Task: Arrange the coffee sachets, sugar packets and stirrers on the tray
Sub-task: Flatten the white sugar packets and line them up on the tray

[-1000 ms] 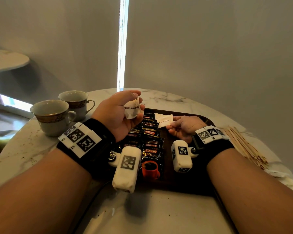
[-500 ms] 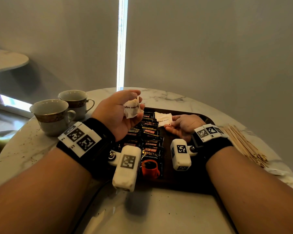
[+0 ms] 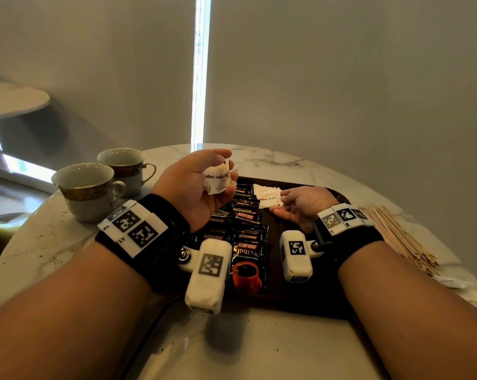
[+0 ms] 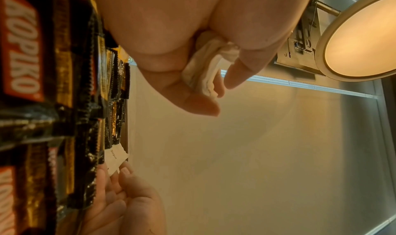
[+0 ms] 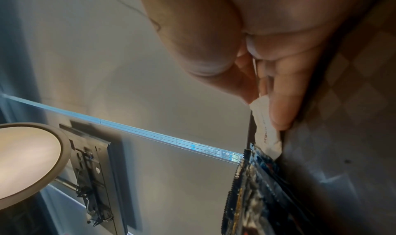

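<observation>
My left hand point(image 3: 201, 187) is raised over the tray's far left and grips a small bunch of white brown-sugar packets point(image 3: 218, 179), seen edge-on in the left wrist view point(image 4: 203, 74). My right hand point(image 3: 300, 204) lies low on the dark tray point(image 3: 286, 297) and pinches the edge of a single brown-sugar packet point(image 3: 267, 197) between thumb and finger point(image 5: 278, 94); that packet point(image 5: 265, 131) rests on the tray's far part. Black Kopiko coffee sachets point(image 3: 247, 234) lie in overlapping rows down the tray's left half point(image 4: 64, 86). Wooden stirrers point(image 3: 396, 237) lie on the table right of the tray.
Two gold-rimmed cups point(image 3: 86, 187) point(image 3: 125, 165) stand on the round marble table at the left, beside my left wrist. A scrap of white paper point(image 3: 451, 282) lies near the stirrers' near end. A second small table point(image 3: 12, 100) stands far left.
</observation>
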`<state>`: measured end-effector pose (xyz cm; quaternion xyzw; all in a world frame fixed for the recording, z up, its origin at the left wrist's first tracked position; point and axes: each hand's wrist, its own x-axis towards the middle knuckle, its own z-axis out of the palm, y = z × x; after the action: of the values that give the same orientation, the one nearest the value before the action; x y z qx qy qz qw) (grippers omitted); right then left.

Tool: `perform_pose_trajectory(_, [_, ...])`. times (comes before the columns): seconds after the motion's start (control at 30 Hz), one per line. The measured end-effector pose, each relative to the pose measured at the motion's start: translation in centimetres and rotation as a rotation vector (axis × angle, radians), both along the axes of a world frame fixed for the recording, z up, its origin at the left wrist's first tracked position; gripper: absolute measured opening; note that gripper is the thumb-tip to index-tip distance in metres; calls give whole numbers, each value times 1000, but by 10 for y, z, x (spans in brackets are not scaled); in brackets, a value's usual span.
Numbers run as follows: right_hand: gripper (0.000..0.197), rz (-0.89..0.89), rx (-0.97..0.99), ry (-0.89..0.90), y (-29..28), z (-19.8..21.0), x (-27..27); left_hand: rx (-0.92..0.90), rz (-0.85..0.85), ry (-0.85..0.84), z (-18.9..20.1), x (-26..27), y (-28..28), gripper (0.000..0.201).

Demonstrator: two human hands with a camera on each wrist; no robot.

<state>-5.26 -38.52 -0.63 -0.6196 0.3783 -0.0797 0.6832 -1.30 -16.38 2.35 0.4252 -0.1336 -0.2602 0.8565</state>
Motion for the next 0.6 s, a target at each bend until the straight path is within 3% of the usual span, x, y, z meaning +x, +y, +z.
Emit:
perform_pose_trajectory(0.33, [25, -94, -90, -108, -11, -8, 2, -1, -36, 31, 2, -2, 1, 36])
perform_pose_trajectory(0.47, [14, -115, -65, -214, -7, 9, -5, 23, -56, 24, 2, -3, 0, 44])
perform_pose_trajectory(0.6, [15, -3, -38, -322, 8, 35, -18, 53, -82, -35, 2, -4, 0, 37])
